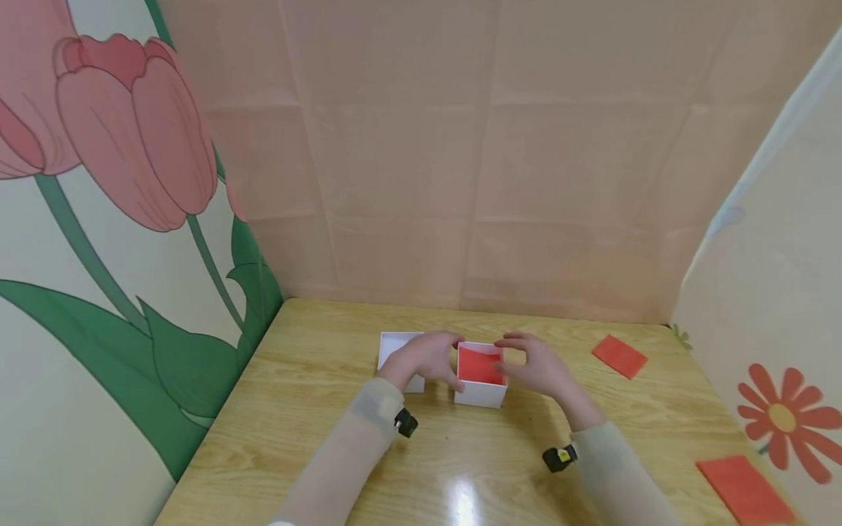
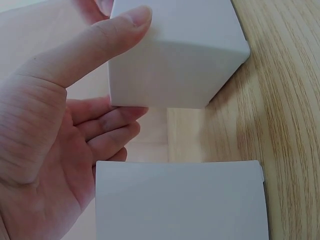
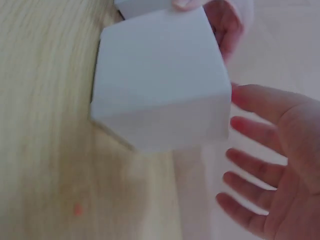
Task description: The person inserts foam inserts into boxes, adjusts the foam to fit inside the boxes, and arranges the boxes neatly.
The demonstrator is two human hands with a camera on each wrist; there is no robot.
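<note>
A small white open-topped box (image 1: 479, 395) stands on the table with a red sheet (image 1: 479, 365) inside it. My left hand (image 1: 430, 356) grips this box from the left, thumb on its near side (image 2: 175, 70) and fingers at the far side. At the right rim is my right hand (image 1: 536, 365), its thumb touching the edge and its other fingers spread apart, as the right wrist view shows. Left of the box lies a second white box or lid (image 1: 397, 340), partly hidden behind my left hand and wrist; its plain side (image 2: 180, 200) fills the bottom of the left wrist view.
Two flat red pieces lie to the right: a smaller one (image 1: 620, 356) towards the back and a larger one (image 1: 746, 489) at the near right edge. The wood-grain table (image 1: 316, 409) meets a beige cloth (image 1: 408, 146) behind and flower-patterned walls at both sides.
</note>
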